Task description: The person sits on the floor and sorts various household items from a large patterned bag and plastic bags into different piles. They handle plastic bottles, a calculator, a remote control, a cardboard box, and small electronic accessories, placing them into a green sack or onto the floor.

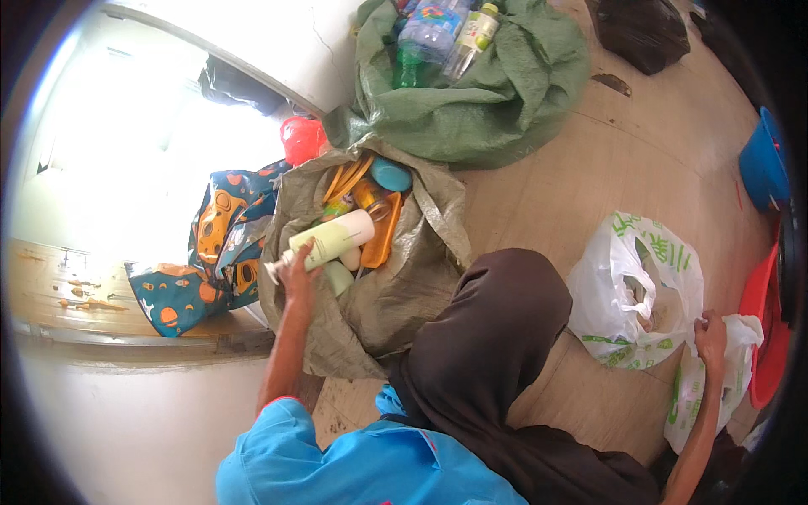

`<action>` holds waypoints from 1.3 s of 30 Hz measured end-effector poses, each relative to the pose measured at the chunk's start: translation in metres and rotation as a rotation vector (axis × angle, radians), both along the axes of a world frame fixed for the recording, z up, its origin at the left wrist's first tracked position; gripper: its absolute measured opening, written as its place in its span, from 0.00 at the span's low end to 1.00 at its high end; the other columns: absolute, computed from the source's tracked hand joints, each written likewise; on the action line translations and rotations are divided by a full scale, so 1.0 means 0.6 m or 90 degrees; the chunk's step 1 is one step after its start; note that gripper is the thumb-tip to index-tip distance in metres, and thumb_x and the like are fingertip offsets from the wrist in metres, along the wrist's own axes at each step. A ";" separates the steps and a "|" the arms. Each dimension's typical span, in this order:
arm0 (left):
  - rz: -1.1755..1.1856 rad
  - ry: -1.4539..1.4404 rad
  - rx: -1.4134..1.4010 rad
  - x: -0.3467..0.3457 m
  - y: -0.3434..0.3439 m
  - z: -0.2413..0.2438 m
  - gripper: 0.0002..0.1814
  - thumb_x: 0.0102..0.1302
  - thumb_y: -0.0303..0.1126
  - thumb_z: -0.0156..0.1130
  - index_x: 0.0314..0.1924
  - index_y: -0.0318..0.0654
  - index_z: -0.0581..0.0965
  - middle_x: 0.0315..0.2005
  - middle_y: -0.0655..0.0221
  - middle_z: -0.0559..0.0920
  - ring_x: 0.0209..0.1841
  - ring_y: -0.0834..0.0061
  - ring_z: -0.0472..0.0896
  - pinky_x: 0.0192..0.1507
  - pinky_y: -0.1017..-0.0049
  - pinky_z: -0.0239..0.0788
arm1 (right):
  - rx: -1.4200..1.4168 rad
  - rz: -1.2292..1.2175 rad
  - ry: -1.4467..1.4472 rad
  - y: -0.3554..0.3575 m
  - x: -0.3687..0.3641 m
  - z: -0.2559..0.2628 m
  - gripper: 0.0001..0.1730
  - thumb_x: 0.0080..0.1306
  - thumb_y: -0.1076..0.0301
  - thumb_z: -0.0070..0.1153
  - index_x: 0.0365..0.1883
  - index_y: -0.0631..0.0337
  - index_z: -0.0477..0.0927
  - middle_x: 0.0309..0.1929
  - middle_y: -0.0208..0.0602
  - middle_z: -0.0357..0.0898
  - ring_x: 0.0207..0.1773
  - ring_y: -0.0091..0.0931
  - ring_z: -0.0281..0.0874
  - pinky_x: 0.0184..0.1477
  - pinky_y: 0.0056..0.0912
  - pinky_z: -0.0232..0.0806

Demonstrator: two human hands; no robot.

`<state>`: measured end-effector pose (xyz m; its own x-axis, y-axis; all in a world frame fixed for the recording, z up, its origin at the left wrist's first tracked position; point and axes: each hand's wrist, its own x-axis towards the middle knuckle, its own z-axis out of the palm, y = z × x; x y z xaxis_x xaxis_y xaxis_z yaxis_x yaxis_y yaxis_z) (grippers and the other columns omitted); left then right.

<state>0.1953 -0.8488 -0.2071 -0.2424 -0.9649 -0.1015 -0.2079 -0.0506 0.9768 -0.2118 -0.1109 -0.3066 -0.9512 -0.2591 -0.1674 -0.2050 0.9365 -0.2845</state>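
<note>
My left hand grips a pale green pump bottle near its white pump end, over the mouth of a grey-beige woven sack. Inside that sack lie an orange plastic tray, a blue rounded container, an amber container and other plastic items. At the far right my right hand is closed on a white plastic bag with green print. Beside it on the floor stands another white plastic bag with tied handles, touching the one in my hand.
A green woven sack with plastic bottles lies ahead. A patterned blue bag and red plastic bag lie left, by a doorway sill. A black bag, blue tub and red basin are right.
</note>
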 end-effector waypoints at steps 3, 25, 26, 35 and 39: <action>0.018 0.145 0.066 0.005 0.000 -0.083 0.27 0.64 0.40 0.68 0.57 0.33 0.74 0.53 0.61 0.79 0.55 0.61 0.79 0.60 0.53 0.71 | 0.019 -0.018 -0.033 -0.015 0.003 0.011 0.16 0.61 0.67 0.59 0.45 0.68 0.78 0.37 0.56 0.82 0.38 0.44 0.83 0.43 0.45 0.71; -0.246 -0.367 0.314 0.021 -0.028 -0.060 0.55 0.55 0.80 0.52 0.53 0.25 0.75 0.40 0.56 0.82 0.36 0.67 0.81 0.41 0.68 0.74 | 0.003 0.113 -0.019 -0.232 0.064 0.109 0.19 0.61 0.53 0.58 0.37 0.61 0.81 0.34 0.47 0.84 0.39 0.44 0.83 0.41 0.47 0.73; -0.261 -0.391 0.294 0.021 -0.024 -0.050 0.53 0.56 0.79 0.53 0.50 0.25 0.77 0.37 0.57 0.83 0.33 0.68 0.81 0.38 0.69 0.75 | 0.041 0.111 -0.060 -0.232 0.070 0.093 0.21 0.60 0.51 0.59 0.37 0.61 0.82 0.34 0.47 0.84 0.40 0.43 0.83 0.42 0.46 0.73; -0.531 -0.372 -0.216 -0.192 0.151 0.113 0.17 0.72 0.38 0.59 0.35 0.27 0.80 0.24 0.65 0.83 0.25 0.79 0.79 0.30 0.77 0.72 | 0.006 0.064 -0.352 -0.218 0.096 0.041 0.29 0.60 0.44 0.60 0.45 0.62 0.82 0.40 0.51 0.83 0.46 0.41 0.82 0.48 0.42 0.72; -0.885 -0.290 -0.136 -0.417 0.322 0.136 0.17 0.71 0.39 0.61 0.44 0.28 0.81 0.35 0.63 0.86 0.40 0.77 0.83 0.46 0.76 0.73 | -0.060 -0.009 -0.426 -0.205 0.067 0.055 0.36 0.60 0.40 0.61 0.42 0.73 0.82 0.36 0.48 0.84 0.35 0.37 0.83 0.33 0.38 0.76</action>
